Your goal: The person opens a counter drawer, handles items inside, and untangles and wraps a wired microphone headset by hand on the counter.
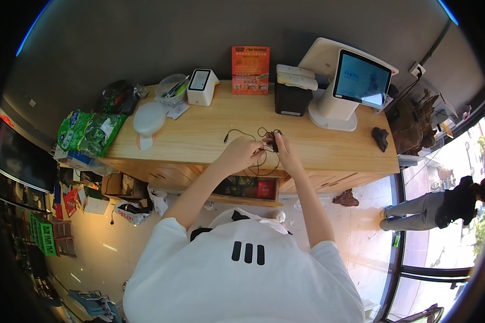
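Observation:
A thin black cable (pixel 242 131) with a small plug at its left end lies in loose loops over the wooden counter's front edge. My left hand (pixel 246 152) is closed, its fingertips pinching part of the cable. Beside it, my right hand (pixel 285 152) grips a bunched, dark section of the same cable, with the thumb pressed on it. One loop hangs below the hands, in front of an open drawer (pixel 245 188) that holds a red box and other items.
On the wooden counter (pixel 199 134) stand a touchscreen register (pixel 361 78), a black printer (pixel 293 97), a red sign (pixel 250 70) and a white scanner (pixel 201 87). A green bag (pixel 89 132) lies at the left. Another person (pixel 431 209) stands at the right by the glass door.

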Tool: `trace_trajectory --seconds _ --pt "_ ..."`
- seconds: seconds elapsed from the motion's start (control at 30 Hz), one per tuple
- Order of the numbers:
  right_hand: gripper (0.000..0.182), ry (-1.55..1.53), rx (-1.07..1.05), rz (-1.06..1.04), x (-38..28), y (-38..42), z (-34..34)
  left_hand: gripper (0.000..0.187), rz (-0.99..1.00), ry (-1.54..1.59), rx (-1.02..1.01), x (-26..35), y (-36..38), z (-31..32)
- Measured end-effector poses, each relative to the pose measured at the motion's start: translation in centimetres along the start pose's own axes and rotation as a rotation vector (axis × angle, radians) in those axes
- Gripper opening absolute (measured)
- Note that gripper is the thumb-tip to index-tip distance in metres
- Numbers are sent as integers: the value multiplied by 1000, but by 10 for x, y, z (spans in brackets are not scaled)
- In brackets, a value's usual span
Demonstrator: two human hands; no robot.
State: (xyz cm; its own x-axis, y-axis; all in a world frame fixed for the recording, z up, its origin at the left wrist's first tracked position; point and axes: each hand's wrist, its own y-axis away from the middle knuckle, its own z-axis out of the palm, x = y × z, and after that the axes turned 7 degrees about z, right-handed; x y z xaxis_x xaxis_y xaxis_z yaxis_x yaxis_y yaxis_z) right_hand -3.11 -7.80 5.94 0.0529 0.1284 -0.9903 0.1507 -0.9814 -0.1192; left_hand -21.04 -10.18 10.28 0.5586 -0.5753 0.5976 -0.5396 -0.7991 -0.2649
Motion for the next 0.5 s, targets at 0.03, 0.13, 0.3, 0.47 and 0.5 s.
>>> trace_trajectory --seconds 0.03,0.13,0.3,0.47,0.5 --pt "47 231 -62 57 -1 2 -2 15 151 -51 49 -4 -2 -2" --pt "58 270 -174 87 -12 7 1 15 325 -68 77 -12 -10 -9" --pt "42 -213 -479 458 -29 10 -7 19 168 56 -20 -2 -11 -28" --pt "20 -211 -613 469 -28 12 -11 18 121 475 -291 -35 -3 -18" --pt "16 -240 -623 476 -26 12 -11 18 121 474 -291 -40 -2 -16"
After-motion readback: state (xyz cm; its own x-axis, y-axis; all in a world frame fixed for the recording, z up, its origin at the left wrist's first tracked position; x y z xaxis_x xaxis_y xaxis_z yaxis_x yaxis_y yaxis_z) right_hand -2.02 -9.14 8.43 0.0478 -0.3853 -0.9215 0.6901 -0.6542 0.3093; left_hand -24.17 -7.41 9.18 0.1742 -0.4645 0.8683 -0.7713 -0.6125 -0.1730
